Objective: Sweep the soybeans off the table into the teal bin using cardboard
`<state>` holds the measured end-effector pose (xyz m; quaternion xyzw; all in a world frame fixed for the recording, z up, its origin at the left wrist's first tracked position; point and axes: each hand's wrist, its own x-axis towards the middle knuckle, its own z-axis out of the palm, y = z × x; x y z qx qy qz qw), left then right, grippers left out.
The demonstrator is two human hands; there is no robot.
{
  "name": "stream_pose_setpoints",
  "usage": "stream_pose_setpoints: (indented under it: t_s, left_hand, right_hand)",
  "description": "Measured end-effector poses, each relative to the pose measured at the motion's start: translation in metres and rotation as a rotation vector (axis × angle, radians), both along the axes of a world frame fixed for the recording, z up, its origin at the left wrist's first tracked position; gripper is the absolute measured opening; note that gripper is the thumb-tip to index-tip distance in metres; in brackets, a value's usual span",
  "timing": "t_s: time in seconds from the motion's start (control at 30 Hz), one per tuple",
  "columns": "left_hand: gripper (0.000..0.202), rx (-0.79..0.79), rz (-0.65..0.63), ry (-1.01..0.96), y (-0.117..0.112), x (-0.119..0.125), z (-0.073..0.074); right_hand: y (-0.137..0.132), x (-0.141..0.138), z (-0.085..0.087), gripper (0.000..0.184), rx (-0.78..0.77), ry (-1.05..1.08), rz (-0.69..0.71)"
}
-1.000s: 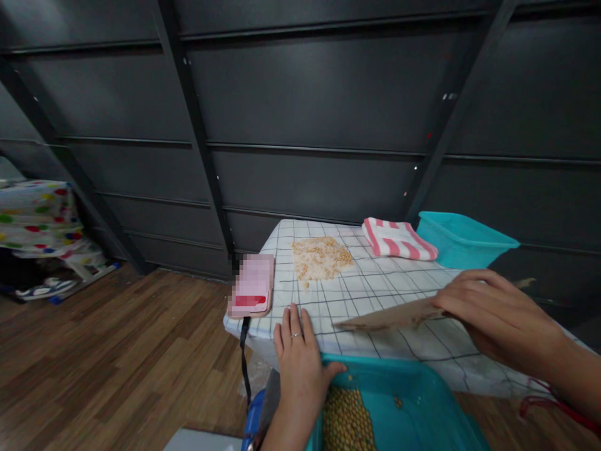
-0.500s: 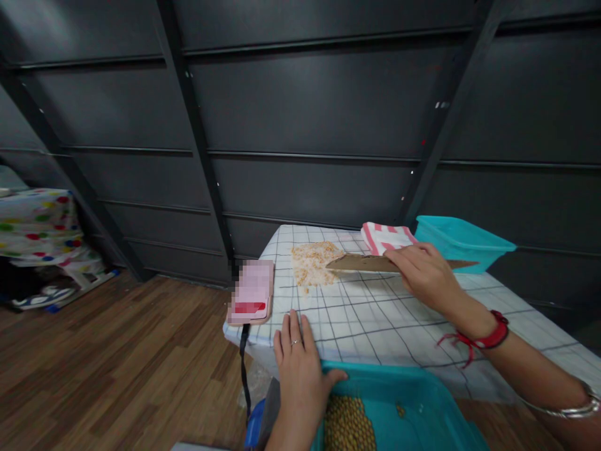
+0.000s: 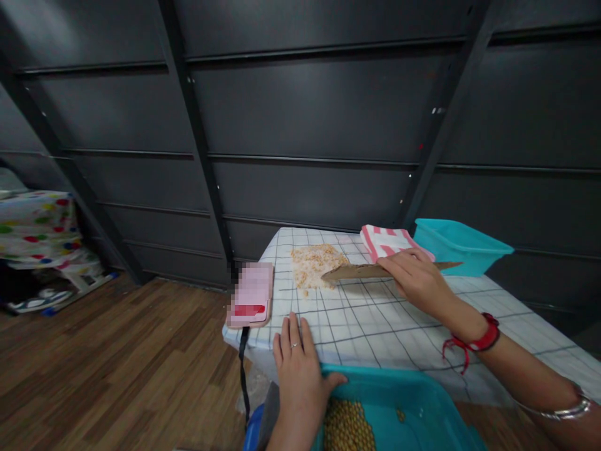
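My right hand (image 3: 417,282) grips a flat strip of brown cardboard (image 3: 357,271) by its upper edge. The strip's left end is at the right side of a patch of pale, crumbly yellowish bits (image 3: 315,266) on the checked cloth. My left hand (image 3: 299,373) lies with fingers stretched out at the table's near edge. Its thumb rests on the rim of a teal tub (image 3: 394,373). Inside that tub sits a heap of small, round olive-brown beans or beads (image 3: 348,429); the tub's bottom is cut off by the frame.
A folded red-and-white striped towel (image 3: 389,241) lies behind my right hand, beside a second turquoise tub (image 3: 462,244). A pink phone-like device (image 3: 251,293) with a black strap sits at the left corner of the checked tablecloth (image 3: 366,326). A dark panelled wall (image 3: 310,113) stands behind.
My right hand has shifted slightly left and down, and the cardboard's left end has dipped further toward the crumbly patch. The left hand stays in place.
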<state>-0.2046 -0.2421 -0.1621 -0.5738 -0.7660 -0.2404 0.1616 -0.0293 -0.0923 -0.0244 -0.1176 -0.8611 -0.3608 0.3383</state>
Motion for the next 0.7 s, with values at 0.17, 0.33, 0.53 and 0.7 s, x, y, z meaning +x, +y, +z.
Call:
stream_pose_setpoints:
  t_s: [0.17, 0.33, 0.53, 0.7]
  left_hand:
    - [0.094, -0.037, 0.008, 0.0, -0.002, 0.001, 0.006]
    - [0.095, -0.015, 0.015, -0.012, -0.002, 0.003, 0.004]
    - [0.101, -0.035, -0.049, 0.015, -0.002, -0.005, -0.003]
    - [0.103, -0.034, -0.054, 0.054, -0.002, -0.008, -0.005]
  right_hand:
    - [-0.003, 0.0, -0.002, 0.034, -0.017, -0.036, 0.014]
    - [-0.012, 0.008, 0.001, 0.038, -0.039, -0.034, 0.041]
    - [-0.017, 0.011, 0.003, 0.036, -0.023, -0.033, 0.04]
    - [-0.01, 0.007, -0.001, 0.035, -0.03, -0.039, -0.01]
